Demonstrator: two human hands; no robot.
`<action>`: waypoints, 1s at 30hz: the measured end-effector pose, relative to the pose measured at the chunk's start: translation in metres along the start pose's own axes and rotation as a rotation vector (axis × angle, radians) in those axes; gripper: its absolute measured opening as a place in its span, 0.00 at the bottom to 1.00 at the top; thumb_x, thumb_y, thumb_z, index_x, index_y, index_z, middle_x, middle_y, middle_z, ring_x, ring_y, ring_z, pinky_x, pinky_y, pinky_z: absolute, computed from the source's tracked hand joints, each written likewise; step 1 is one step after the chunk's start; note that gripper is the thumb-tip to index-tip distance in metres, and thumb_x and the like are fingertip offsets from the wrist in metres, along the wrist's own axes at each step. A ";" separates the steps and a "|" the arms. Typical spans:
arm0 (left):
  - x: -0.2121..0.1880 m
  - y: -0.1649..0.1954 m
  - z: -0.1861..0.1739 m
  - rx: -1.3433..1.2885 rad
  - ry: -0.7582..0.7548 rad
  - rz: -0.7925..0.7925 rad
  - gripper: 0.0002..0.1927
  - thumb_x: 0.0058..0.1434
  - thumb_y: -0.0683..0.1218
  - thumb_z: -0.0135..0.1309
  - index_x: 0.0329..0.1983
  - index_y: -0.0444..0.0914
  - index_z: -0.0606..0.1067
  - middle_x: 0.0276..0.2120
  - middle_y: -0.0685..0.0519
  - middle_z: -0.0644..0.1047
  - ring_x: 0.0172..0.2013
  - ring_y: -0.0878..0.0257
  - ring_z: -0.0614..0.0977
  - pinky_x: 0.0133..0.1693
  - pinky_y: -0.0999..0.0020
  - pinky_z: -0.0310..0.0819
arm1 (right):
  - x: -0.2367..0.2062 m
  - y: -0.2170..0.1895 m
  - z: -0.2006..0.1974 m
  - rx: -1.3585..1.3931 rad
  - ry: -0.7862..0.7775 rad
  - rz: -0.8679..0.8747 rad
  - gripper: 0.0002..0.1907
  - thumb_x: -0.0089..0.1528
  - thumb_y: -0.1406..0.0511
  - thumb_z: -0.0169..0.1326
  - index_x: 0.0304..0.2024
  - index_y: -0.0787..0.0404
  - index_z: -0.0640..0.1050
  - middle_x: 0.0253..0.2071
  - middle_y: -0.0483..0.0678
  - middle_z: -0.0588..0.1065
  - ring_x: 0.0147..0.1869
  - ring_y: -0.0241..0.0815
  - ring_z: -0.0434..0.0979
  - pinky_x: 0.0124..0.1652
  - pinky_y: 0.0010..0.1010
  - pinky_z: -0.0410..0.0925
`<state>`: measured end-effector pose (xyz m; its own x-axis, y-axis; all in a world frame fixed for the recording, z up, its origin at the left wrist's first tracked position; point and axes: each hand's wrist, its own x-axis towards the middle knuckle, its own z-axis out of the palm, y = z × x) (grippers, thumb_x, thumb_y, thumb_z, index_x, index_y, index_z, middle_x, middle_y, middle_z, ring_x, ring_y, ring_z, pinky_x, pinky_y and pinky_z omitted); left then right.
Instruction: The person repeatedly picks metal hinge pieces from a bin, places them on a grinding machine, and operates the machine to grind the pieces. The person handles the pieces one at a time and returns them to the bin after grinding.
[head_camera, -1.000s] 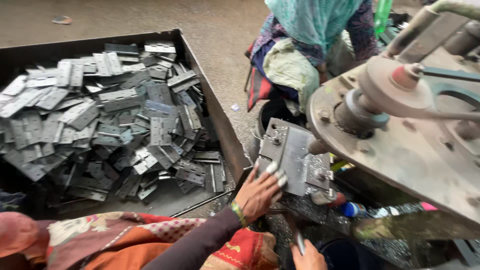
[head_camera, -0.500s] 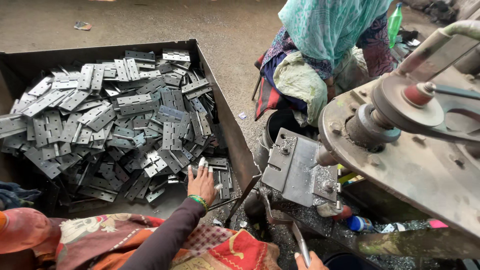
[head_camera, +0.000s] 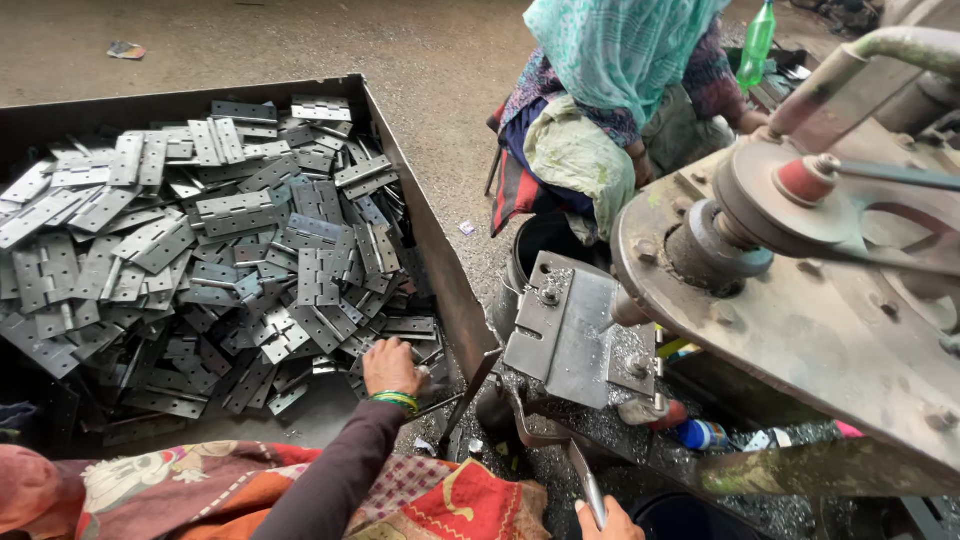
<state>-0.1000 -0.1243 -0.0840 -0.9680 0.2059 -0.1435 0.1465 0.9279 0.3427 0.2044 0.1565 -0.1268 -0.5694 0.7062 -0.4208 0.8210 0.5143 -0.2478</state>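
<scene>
My left hand (head_camera: 390, 368), with a green bangle at the wrist, reaches into the near right corner of a large dark metal bin (head_camera: 440, 270). Its fingers curl down over a grey metal hinge (head_camera: 415, 352) in the pile of hinges (head_camera: 200, 250) filling the bin. Only part of my right hand (head_camera: 605, 522) shows at the bottom edge, closed round a thin metal lever (head_camera: 585, 482). The lever rises toward the grey press plate (head_camera: 575, 335) of a machine, which has nothing on it.
A big rusty flywheel and machine body (head_camera: 820, 300) fill the right side. Another person in a teal headscarf (head_camera: 610, 90) sits beyond the machine beside a green bottle (head_camera: 757, 45). Metal shavings and small bottles (head_camera: 700, 435) lie under the press. Patterned cloth covers my lap.
My left hand left the press plate, swung left into the bin and has now closed over hinges at its near corner. The right hand stays on the lever.
</scene>
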 end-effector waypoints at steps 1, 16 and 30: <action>-0.002 -0.004 -0.004 -0.072 -0.001 -0.014 0.18 0.53 0.55 0.65 0.44 0.44 0.80 0.49 0.53 0.78 0.57 0.56 0.75 0.61 0.57 0.67 | 0.000 0.001 0.000 -0.011 -0.005 0.029 0.23 0.57 0.45 0.59 0.41 0.55 0.81 0.33 0.54 0.82 0.41 0.51 0.87 0.49 0.39 0.75; -0.079 0.083 -0.091 -1.290 -0.226 0.161 0.14 0.53 0.44 0.67 0.41 0.35 0.81 0.30 0.54 0.85 0.28 0.72 0.84 0.32 0.76 0.80 | -0.014 -0.005 -0.008 -0.078 -0.039 0.150 0.24 0.60 0.43 0.54 0.50 0.48 0.78 0.43 0.55 0.83 0.52 0.59 0.84 0.53 0.47 0.73; -0.091 0.167 -0.052 -0.371 -0.054 0.504 0.18 0.60 0.46 0.59 0.52 0.39 0.72 0.50 0.48 0.74 0.51 0.52 0.79 0.51 0.54 0.75 | -0.022 -0.016 -0.022 -0.035 -0.036 0.142 0.27 0.58 0.42 0.55 0.51 0.50 0.78 0.45 0.59 0.81 0.55 0.61 0.81 0.55 0.47 0.71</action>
<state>0.0023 -0.0048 0.0350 -0.7851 0.6146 0.0767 0.4927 0.5447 0.6786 0.2032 0.1435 -0.0946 -0.4452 0.7555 -0.4807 0.8909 0.4275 -0.1531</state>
